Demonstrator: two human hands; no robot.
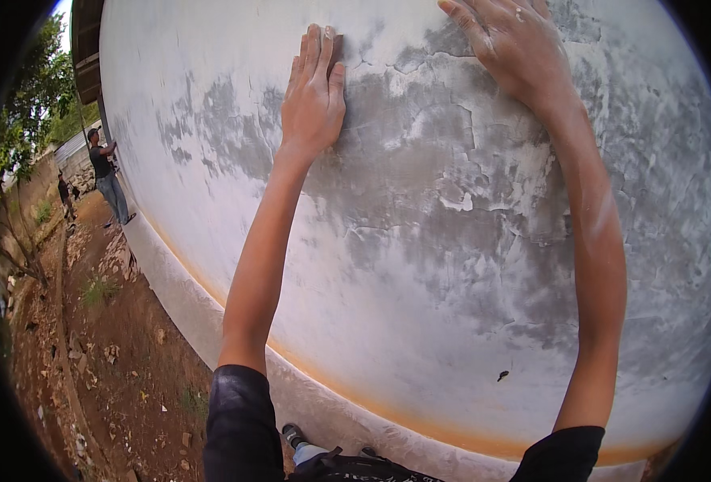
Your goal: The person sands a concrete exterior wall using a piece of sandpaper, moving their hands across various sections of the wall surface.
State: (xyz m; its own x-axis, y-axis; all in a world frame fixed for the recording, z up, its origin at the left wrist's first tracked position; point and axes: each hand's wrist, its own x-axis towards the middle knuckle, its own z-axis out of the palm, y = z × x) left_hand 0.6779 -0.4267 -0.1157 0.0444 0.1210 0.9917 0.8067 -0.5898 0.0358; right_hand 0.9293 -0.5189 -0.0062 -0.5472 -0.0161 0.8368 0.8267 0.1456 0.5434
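White and patchy grey, the peeling wall (420,153) stands ahead; left hand (315,100) lies flat against it, fingers (313,52) straight, nearly together; right hand (520,48) is cropped, its grip unclear

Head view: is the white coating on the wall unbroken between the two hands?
No: between the left hand and the right hand, the wall shows grey patches and cracked, peeling edges.
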